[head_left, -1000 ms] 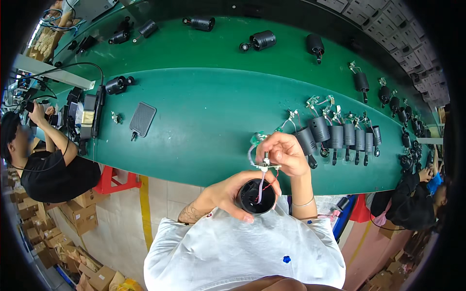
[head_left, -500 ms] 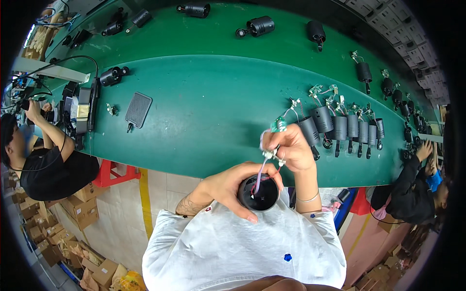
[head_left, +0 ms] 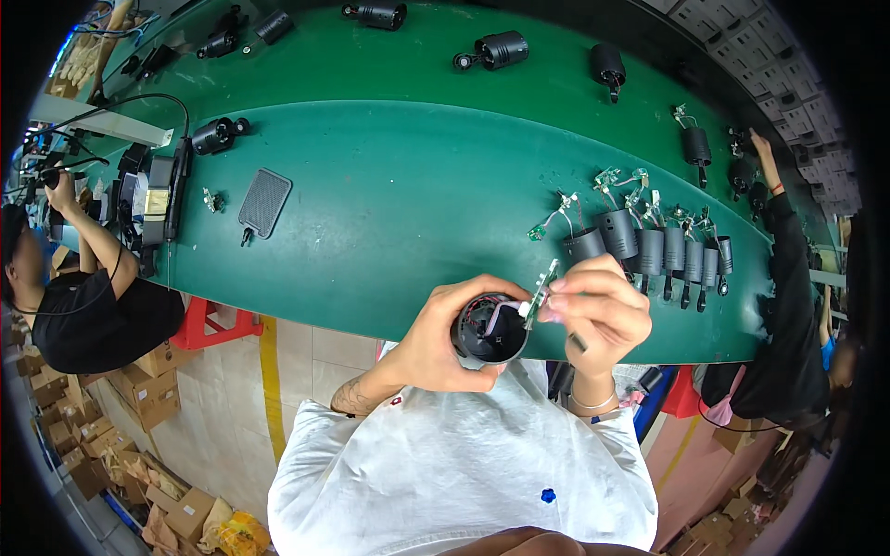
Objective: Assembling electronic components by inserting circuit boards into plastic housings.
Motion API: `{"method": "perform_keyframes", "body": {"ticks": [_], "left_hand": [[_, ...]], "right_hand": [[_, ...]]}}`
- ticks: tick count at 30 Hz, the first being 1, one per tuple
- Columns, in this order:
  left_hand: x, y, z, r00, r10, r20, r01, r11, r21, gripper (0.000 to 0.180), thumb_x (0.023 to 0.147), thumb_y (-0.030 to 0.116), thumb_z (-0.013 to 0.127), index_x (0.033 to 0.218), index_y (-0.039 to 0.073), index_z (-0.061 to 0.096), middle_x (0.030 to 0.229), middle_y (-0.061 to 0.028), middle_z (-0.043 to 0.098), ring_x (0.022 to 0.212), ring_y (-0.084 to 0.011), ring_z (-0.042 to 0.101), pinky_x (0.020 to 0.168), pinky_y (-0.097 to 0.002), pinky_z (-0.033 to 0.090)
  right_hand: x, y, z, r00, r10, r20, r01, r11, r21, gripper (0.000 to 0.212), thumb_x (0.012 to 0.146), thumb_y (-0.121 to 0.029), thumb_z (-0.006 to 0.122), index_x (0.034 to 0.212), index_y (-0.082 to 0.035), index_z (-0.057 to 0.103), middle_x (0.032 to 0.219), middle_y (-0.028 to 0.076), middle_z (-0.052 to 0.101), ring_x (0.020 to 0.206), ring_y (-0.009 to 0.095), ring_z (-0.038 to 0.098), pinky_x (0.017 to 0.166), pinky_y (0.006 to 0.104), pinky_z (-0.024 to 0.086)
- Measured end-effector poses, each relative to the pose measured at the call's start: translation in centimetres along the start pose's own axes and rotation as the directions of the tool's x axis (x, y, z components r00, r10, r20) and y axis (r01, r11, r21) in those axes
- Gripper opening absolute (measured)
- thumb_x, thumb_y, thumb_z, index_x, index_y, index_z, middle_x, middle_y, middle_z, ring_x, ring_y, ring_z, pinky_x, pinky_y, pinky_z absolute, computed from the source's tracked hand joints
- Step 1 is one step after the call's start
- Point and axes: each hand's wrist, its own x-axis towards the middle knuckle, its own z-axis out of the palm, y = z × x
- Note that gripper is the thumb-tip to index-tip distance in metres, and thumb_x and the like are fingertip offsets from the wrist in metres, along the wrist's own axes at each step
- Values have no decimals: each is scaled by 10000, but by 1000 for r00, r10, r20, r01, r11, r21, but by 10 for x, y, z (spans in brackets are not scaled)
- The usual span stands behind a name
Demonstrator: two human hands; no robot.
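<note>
My left hand (head_left: 431,338) is wrapped round a black cylindrical housing (head_left: 499,347), its open mouth facing up toward me. A pinkish-white cable (head_left: 496,313) rises from inside the housing to a small green circuit board (head_left: 540,295). The board stands nearly edge-on just above the rim, pinched between the thumb and fingers of my right hand (head_left: 603,310). Beyond that hand, on the green bench, lies a row of similar black housings (head_left: 649,248), with wired circuit boards (head_left: 635,190) hanging out at their far ends.
On the bench's left lie a dark mesh-faced panel (head_left: 265,202), a small loose circuit board (head_left: 213,199) and another black housing (head_left: 215,136). More housings (head_left: 503,50) are spread along the far green strip (head_left: 417,65). Co-workers (head_left: 93,301) sit at left and right; one sleeved arm (head_left: 788,241) reaches across.
My right hand has come down and right, turning the circuit board edge-on beside the rim. My left hand has shifted the housing slightly up and left. The right-hand co-worker's arm has reached forward.
</note>
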Motion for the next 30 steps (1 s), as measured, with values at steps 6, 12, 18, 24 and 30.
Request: {"method": "perform_keyframes", "body": {"ticks": [6, 12, 18, 24, 30], "left_hand": [[-1, -4, 5, 983, 17, -182, -29, 998, -60, 539, 533, 83, 827, 1002, 26, 569, 902, -71, 663, 734, -168, 598, 711, -274, 477], [2, -3, -2, 982, 108, -156, -78, 979, 186, 526, 500, 57, 798, 984, 39, 593, 877, -66, 656, 712, -189, 588, 685, -276, 468], [3, 5, 0, 974, 147, -174, -100, 962, 253, 509, 485, 62, 796, 954, 48, 600, 837, -57, 640, 699, -200, 570, 662, -285, 461], [3, 4, 4, 962, 192, -192, -148, 964, 222, 467, 493, 54, 775, 929, 54, 607, 790, -37, 625, 676, -182, 553, 633, -293, 455], [3, 1, 3, 940, 266, -214, -200, 937, 286, 434, 498, 48, 765, 902, 64, 607, 768, -29, 622, 652, -177, 547, 610, -294, 449]], "right_hand": [[5, -7, -3, 977, -83, 195, 89, 996, -23, 111, 670, -4, 725, 775, -33, 748, 855, 87, 701, 733, 182, 590, 677, 282, 508], [10, -12, -1, 949, -96, 301, 117, 992, -53, 103, 687, -13, 703, 772, -39, 755, 869, 78, 703, 734, 176, 592, 669, 271, 512], [13, -22, 6, 922, -142, 361, 191, 976, -105, 89, 688, -14, 696, 763, -19, 745, 871, 84, 697, 727, 174, 589, 650, 258, 514], [8, -22, 12, 873, -173, 457, 242, 965, -98, 86, 675, 3, 702, 759, 12, 720, 867, 95, 687, 712, 180, 580, 629, 255, 512], [4, -27, 15, 870, -133, 475, 226, 964, -143, 79, 657, -28, 715, 724, -40, 753, 817, 57, 703, 675, 164, 560, 617, 249, 494]]}}
